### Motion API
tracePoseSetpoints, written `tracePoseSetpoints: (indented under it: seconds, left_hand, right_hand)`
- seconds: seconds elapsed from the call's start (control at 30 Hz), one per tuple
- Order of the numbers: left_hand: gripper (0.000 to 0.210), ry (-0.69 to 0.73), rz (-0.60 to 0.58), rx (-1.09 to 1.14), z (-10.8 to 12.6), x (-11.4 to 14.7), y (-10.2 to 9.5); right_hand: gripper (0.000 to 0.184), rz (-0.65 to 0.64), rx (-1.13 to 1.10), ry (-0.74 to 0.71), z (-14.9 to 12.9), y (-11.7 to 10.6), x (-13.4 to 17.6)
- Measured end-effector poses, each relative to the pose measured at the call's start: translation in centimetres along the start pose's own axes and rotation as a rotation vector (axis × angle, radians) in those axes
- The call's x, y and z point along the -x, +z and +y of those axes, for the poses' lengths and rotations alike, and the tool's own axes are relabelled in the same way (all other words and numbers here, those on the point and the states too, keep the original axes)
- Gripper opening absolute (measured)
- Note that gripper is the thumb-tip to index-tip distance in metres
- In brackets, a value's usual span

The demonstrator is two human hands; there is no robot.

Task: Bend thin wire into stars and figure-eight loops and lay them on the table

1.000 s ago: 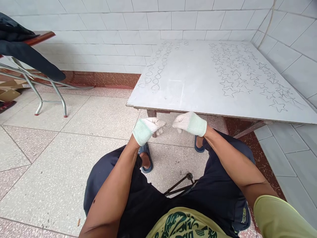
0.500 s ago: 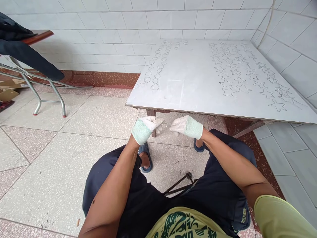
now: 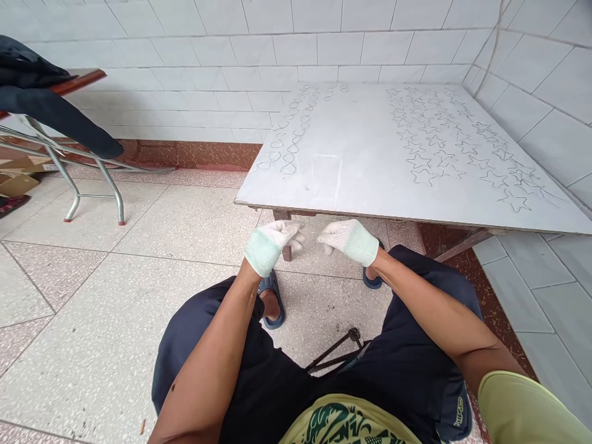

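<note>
Between left hand (image 3: 276, 239) and right hand (image 3: 345, 238), thin wire (image 3: 311, 232) runs sideways, pinched by both. Far leftward lies a cardboard box (image 3: 18, 185).

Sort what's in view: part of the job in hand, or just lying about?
Job, judging by the hands:
- left hand and right hand, pinching thin wire
- wire stars, wire loops
- white table

Lying about, apparently:
- dark cloth
- metal-legged table
- cardboard
</note>
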State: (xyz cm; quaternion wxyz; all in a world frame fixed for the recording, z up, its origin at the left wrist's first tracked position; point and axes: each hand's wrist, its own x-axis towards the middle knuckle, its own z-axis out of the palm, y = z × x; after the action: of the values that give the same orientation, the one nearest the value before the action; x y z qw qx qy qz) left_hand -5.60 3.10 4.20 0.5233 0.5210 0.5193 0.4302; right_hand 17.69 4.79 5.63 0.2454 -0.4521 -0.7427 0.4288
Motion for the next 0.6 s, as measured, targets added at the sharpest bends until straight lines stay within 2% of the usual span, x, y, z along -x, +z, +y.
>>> tracePoseSetpoints:
  seconds: [0.07, 0.13, 0.27, 0.33, 0.5, 0.6]
  left_hand:
    - [0.052, -0.006, 0.022, -0.009, 0.0, 0.1, 0.0]
    - [0.051, -0.016, 0.031, -0.006, 0.1, 0.2, 0.0]
    - [0.049, -0.034, -0.012, -0.016, 0.3, 0.5, 0.2]
    - [0.046, -0.024, -0.065, -0.037, 0.5, 0.8, 0.4]
    - [0.041, -0.003, -0.132, -0.135, 0.9, 1.2, 0.8]
    - [0.039, 0.007, -0.127, -0.078, 0.3, 1.0, 0.7]
  right_hand:
    - [0.035, -0.067, 0.075, 0.011, 0.0, -0.2, 0.0]
    - [0.031, -0.061, 0.195, 0.036, -0.1, -0.4, 0.0]
    - [0.028, 0.201, 0.325, 0.034, -0.7, -0.2, 0.1]
    - [0.025, 0.259, 0.325, 0.006, -1.0, 0.1, -0.1]
    - [0.023, 0.178, 0.269, -0.048, -1.3, 0.8, -0.7]
    - [0.023, 0.161, 0.213, -0.051, -1.3, 0.8, -0.7]
